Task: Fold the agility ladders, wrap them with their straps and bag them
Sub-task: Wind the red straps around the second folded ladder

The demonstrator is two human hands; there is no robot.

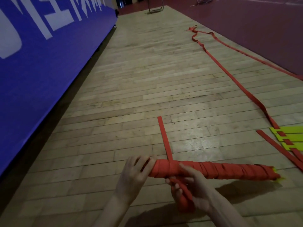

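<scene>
In the head view, a folded agility ladder is seen as a long red bundle (213, 170), wound tightly along its whole length with red strap, and it is held just above the floor, stretching from the left hand out to the right. At its far right end a little yellow-green rung tip (277, 173) is left uncovered. The left hand (133, 176) is placed against the left end of the bundle, its fingers spread and only loosely bent; whether they are closed round the end cannot be told. The right hand (188, 182) is curled beneath the bundle near its left third, and a hanging length of red strap (185, 199) is gripped in it, drooping toward the person. A free strap tail (164, 138) is run from the bundle, just beyond the hands, straight away across the floor.

To the right of the hands, well apart from them, a second ladder (288, 140) is laid flat, its yellow-green rungs stacked and threaded with red webbing. From it a long red strap (229, 74) is trailed far forward, ending in loose twists.

The wooden plank floor (139, 89) is pale and worn. To the right a dark red court surface (246, 30) is bordered on it. To the left a blue banner wall (41, 54) with large white lettering is set. Far ahead, metal chair legs (155, 9) are visible
</scene>
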